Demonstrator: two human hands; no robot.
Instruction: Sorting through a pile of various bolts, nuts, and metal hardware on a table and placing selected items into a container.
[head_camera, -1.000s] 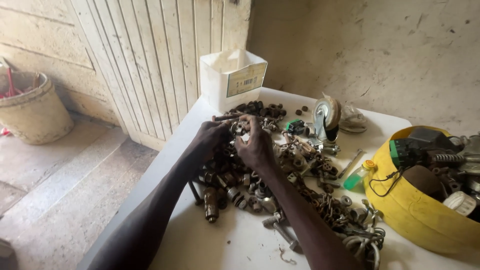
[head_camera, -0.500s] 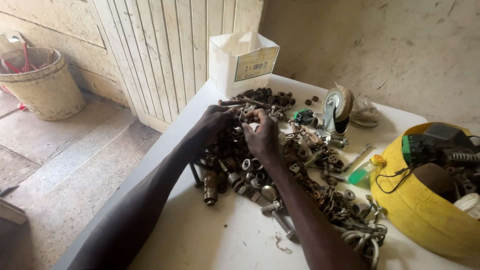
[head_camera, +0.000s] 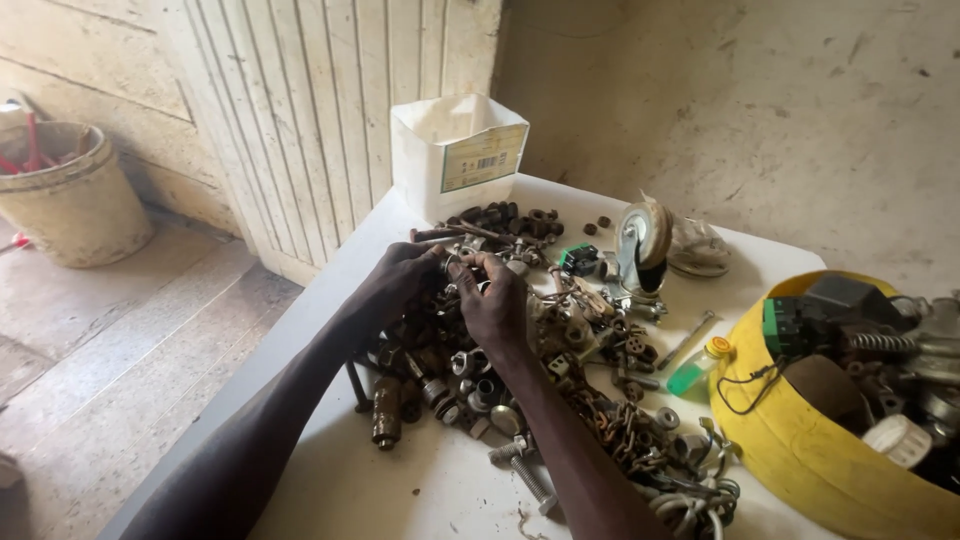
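My left hand (head_camera: 395, 290) and my right hand (head_camera: 495, 300) meet fingertip to fingertip over a pile of rusty metal parts (head_camera: 470, 370) on a white table (head_camera: 400, 500). Between the fingers of both hands sits a small metal part (head_camera: 452, 262); what kind of part it is cannot be made out. The pile holds nuts, fittings, bolts and a length of chain (head_camera: 620, 430). A dark heap of nuts (head_camera: 505, 220) lies just beyond my hands.
A cut-open white plastic container (head_camera: 455, 150) stands at the table's far edge. A caster wheel (head_camera: 640, 245) and a small green bottle (head_camera: 695, 370) lie to the right. A yellow bowl (head_camera: 800, 440) of electrical parts fills the right side. A bucket (head_camera: 70, 195) stands on the floor at left.
My hands stay together over the pile, fingers working on the small part. The view has shifted slightly, so the table and bucket sit a little differently in frame.
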